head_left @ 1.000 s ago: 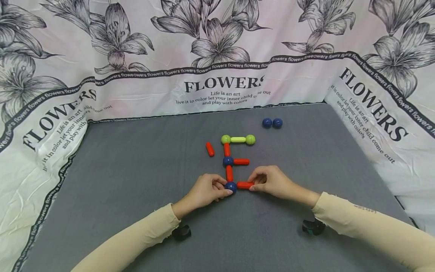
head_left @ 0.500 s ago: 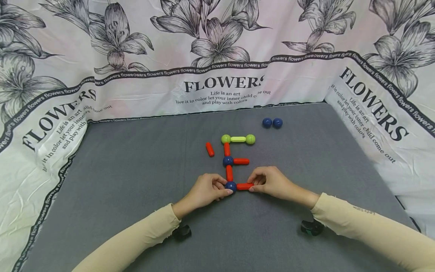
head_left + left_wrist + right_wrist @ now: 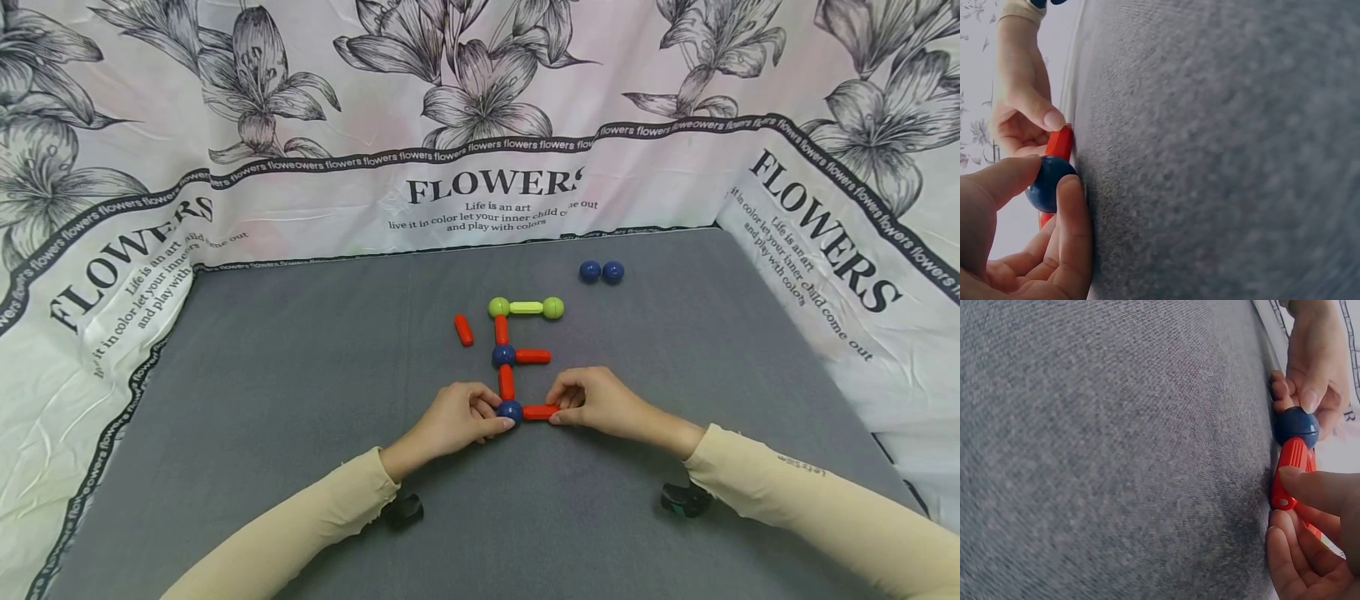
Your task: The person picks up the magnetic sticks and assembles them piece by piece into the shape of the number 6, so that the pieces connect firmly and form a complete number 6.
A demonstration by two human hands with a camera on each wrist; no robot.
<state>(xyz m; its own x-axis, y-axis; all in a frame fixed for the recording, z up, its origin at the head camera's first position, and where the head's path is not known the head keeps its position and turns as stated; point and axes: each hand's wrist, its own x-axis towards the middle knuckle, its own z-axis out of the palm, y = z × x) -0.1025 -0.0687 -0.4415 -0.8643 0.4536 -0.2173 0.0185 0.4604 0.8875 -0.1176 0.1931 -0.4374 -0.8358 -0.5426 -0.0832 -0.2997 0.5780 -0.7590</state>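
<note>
My left hand pinches the nearest blue ball between thumb and fingers. From the right, my right hand pinches the outer end of a red rod. The rod's inner end touches that ball, as the right wrist view also shows with the ball and rod. A red upright rod runs from the ball to a middle blue ball, which bears another red side rod. Above it, a red rod meets a green ball.
A green rod links the top ball to a second green ball. One loose red rod lies left of the figure. Two blue balls sit farther back on the grey cloth; a flower-printed curtain stands behind.
The red rod in my right hand has shifted slightly toward me and left, closing the small gap to the blue ball. My left hand stays on the ball.
</note>
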